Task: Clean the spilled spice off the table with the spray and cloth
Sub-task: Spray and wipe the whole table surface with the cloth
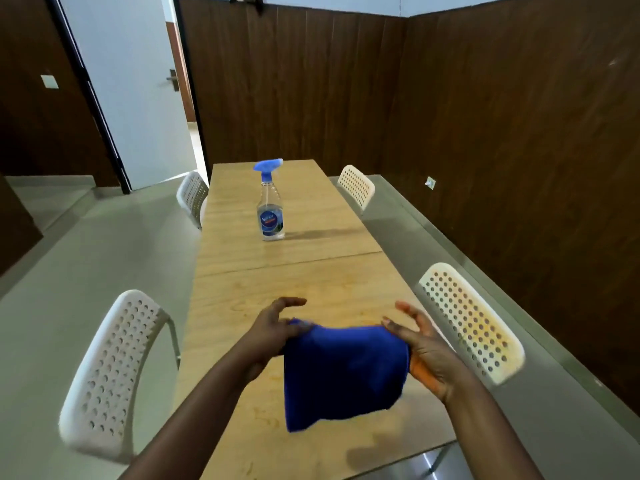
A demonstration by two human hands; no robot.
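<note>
Wood-panelled walls surround a long table (242, 237). Above its near end, left hand (273, 332) and right hand (424, 351) pinch a hanging blue cloth's (343, 372) top corners, other fingers spread. Spray bottle (270, 202) stands mid-table toward the far end.

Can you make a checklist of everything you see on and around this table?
Surface: wooden table, no clear spice spill seen.
Job's things: spray upright mid-table; blue cloth held above the near end.
Clutter: nothing seen.
Hands: left hand and right hand each pinch a top corner of the cloth.
Cables: nothing seen.
Surroundings: four white chairs, open door, wood-panelled walls.
</note>
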